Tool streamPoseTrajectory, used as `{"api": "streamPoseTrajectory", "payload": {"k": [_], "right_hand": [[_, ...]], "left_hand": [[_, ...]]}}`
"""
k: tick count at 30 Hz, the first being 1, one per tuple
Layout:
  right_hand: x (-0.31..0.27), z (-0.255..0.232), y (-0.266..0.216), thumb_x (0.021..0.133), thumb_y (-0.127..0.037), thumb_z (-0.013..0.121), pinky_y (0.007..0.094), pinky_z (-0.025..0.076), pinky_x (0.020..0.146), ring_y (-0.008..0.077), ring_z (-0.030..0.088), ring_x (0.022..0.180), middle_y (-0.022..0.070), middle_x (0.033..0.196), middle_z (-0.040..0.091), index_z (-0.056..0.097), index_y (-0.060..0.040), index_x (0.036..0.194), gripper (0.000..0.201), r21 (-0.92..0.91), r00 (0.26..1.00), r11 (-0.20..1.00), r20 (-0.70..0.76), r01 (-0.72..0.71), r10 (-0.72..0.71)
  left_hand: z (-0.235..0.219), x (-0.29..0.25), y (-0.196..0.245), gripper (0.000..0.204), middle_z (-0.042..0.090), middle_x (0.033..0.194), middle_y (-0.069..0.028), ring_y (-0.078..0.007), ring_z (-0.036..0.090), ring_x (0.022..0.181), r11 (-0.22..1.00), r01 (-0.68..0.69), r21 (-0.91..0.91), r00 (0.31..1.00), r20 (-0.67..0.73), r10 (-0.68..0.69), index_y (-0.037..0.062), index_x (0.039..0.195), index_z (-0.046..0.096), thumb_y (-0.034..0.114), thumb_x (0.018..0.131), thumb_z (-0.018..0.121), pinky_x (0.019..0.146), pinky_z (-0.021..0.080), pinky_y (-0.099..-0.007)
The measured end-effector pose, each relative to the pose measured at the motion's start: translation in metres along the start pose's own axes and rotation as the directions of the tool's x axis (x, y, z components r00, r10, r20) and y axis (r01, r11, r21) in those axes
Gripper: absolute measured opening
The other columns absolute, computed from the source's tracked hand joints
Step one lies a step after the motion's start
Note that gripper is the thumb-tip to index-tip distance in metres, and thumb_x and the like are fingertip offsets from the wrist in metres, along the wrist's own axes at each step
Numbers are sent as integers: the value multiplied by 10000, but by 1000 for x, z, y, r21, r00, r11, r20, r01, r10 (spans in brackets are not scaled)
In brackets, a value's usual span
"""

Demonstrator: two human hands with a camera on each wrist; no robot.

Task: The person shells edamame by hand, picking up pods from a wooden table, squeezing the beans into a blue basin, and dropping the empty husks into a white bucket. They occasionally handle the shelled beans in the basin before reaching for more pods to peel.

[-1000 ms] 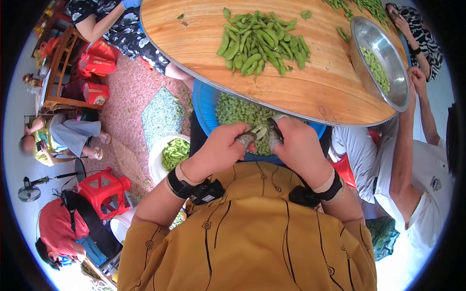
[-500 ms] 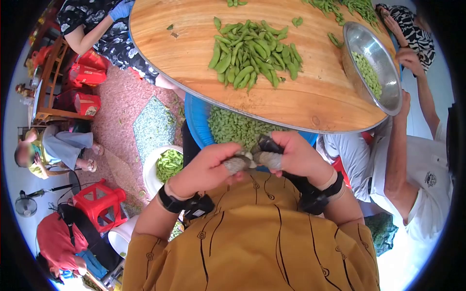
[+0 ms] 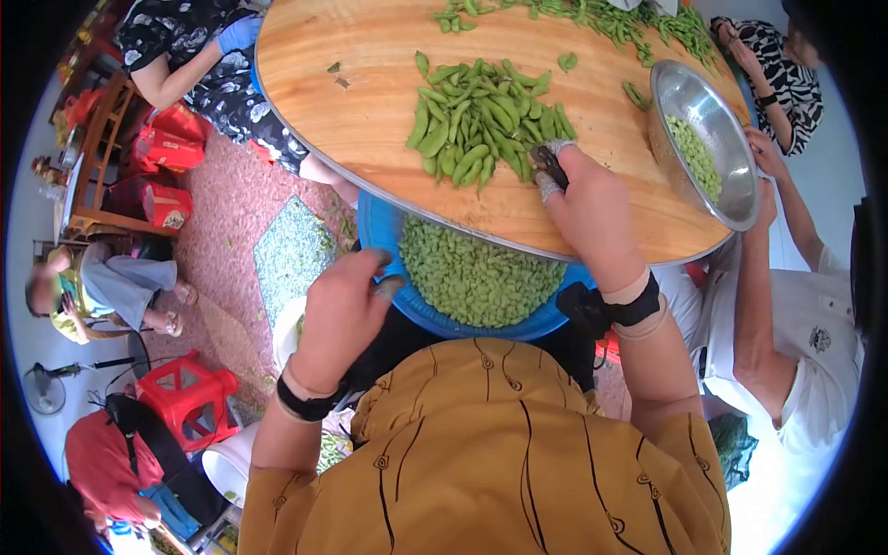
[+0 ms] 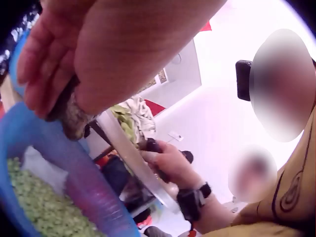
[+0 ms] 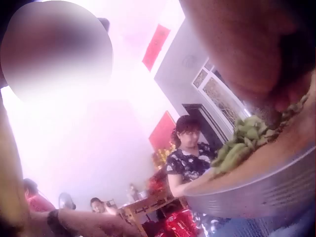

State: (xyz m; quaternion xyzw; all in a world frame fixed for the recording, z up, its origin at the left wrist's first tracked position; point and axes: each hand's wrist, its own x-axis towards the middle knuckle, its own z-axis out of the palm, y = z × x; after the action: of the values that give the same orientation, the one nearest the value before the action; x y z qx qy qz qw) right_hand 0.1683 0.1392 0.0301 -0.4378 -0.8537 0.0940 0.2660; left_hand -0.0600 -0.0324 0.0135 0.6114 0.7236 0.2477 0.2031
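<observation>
My right hand (image 3: pixel 595 199) reaches over the round wooden table (image 3: pixel 351 111), its wrapped fingertips at the right edge of a pile of green soybean pods (image 3: pixel 476 120). Whether those fingers pinch a pod, I cannot tell. Over the left rim of a blue basin (image 3: pixel 377 231), my left hand (image 3: pixel 340 310) hangs with thumb and forefinger apart and nothing between them. Its thumb (image 4: pixel 75 121) is wrapped too, as the left wrist view shows. Shelled green beans (image 3: pixel 481 277) fill the basin below the table edge.
A steel colander (image 3: pixel 731 139) with shelled beans tilts at the table's right edge. More pods (image 3: pixel 601 20) lie at the far side. A white bucket (image 3: pixel 287 333) stands left of the basin, near a red stool (image 3: pixel 190 398). Other people sit around the table.
Both hands were together over the basin, working at a pod. They have parted: the right went forward to the pile, the left moved left to the basin's rim. The pod is gone from between them.
</observation>
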Motion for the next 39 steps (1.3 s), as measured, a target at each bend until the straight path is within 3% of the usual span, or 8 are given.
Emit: {"api": "streamPoseTrajectory", "payload": {"k": [7,11,13,16,20,26,34,39], "right_hand": [[-46,-38,13,760,-109,657,396,494,653,388,613,733,200,801,623,600,-19,1017,278,225,984,959,83,-174,160],[-106,-86,30,756,-145,682,435,463,602,405,595,720,229,772,601,594,-10,835,179,-37,917,960,285,-279,278],[-132,-111,39,744,-172,706,449,445,576,416,583,696,237,741,590,578,-2,783,216,-290,765,937,553,-194,330],[-152,-120,45,739,-182,724,442,452,579,415,588,692,236,733,594,594,-3,807,232,-349,719,916,584,-197,377],[-131,-97,30,764,-141,708,399,482,597,398,603,696,212,735,610,608,-13,849,183,-4,895,929,267,-369,357],[-41,-35,6,783,-131,674,416,494,640,377,615,764,183,820,630,590,-43,980,231,196,997,978,1,-71,73],[-34,-12,13,765,-66,624,454,484,655,411,586,770,219,844,604,552,-9,944,201,46,999,998,34,33,-34],[-113,-68,20,793,-79,641,456,477,655,414,588,765,210,833,605,576,-6,981,212,-5,979,982,74,-190,190]], "left_hand": [[21,51,56,265,596,816,-132,-320,592,720,933,-332,141,884,-298,360,63,979,618,39,720,667,617,476,-393],[34,75,65,250,540,760,-114,-305,577,683,915,-310,259,857,-342,387,67,928,597,56,686,661,589,469,-406],[41,82,66,232,538,753,-111,-302,580,689,916,-290,279,861,-342,377,64,904,585,57,682,655,586,470,-401],[50,88,67,215,536,749,-112,-300,583,696,902,-276,333,856,-341,388,60,875,566,50,675,645,580,470,-396],[56,88,66,245,543,773,-127,-318,582,709,892,-286,349,842,-352,408,48,885,558,33,656,642,584,472,-401],[45,76,66,134,530,760,-120,-307,574,697,891,-287,352,857,-322,403,35,815,518,33,703,592,580,475,-386],[41,66,67,252,541,791,-121,-316,571,725,939,-249,238,883,-342,321,42,895,562,31,658,647,599,468,-405],[48,73,65,288,547,830,-123,-320,574,735,911,-264,316,874,-322,365,32,934,574,10,654,634,606,465,-415]]}}
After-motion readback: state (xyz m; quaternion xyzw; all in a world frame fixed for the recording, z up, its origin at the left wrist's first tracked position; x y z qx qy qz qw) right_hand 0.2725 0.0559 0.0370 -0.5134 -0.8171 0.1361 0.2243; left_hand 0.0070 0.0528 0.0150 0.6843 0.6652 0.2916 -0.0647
